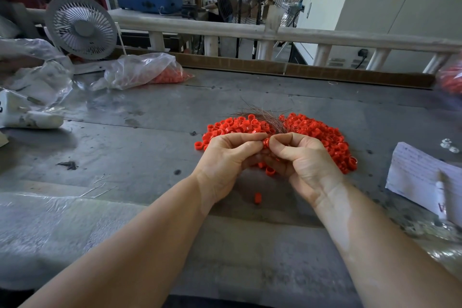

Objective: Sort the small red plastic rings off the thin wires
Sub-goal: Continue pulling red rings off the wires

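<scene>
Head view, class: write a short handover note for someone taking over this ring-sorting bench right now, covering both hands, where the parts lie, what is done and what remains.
Left hand and right hand: both curled, pinching a red ring between them over the pile's near edge.
Thin wires: a loose bundle fanning out behind the hands, lying on the pile.
Red rings: a wide heap on the grey table; one stray ring lies nearer the person.
Done: many rings appear loose.
Left: I cannot tell how many rings remain on wires; keep stripping and set the wires aside.
</scene>
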Demonstrator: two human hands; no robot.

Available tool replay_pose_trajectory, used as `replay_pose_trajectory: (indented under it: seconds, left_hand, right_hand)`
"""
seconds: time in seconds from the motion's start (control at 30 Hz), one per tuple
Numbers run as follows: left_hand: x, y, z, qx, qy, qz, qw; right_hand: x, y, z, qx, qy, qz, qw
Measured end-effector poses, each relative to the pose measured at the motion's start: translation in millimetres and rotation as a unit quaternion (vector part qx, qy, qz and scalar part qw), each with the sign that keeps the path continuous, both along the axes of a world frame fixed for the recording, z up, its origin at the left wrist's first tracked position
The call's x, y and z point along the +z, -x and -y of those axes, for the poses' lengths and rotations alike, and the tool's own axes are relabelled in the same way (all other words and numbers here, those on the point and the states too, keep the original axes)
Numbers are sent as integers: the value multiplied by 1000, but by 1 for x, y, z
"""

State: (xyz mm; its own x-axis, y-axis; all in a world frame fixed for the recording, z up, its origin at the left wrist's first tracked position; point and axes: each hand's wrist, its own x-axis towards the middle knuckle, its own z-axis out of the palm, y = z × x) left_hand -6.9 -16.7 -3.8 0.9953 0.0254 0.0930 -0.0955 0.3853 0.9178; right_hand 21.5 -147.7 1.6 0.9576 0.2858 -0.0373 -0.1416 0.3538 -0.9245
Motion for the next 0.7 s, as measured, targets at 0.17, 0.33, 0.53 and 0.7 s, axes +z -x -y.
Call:
replay_pose_trajectory:
  seconds: [0.17,0.33,0.53,0.7]
  left_hand:
    - [-1,0,0,3,-6,5,1000]
    - [-2,0,0,9,-30,12,999]
    - [-3,0,2,15,-52,17,998]
    - [-3,0,2,14,-55,20,998]
  right_hand:
    - [1,0,1,8,11,-1,1000]
    - [0,-1,1,2,4,-17,1000]
    - [1,-1,3,11,2,-37,999]
    - [1,-1,4,9,17,-32,999]
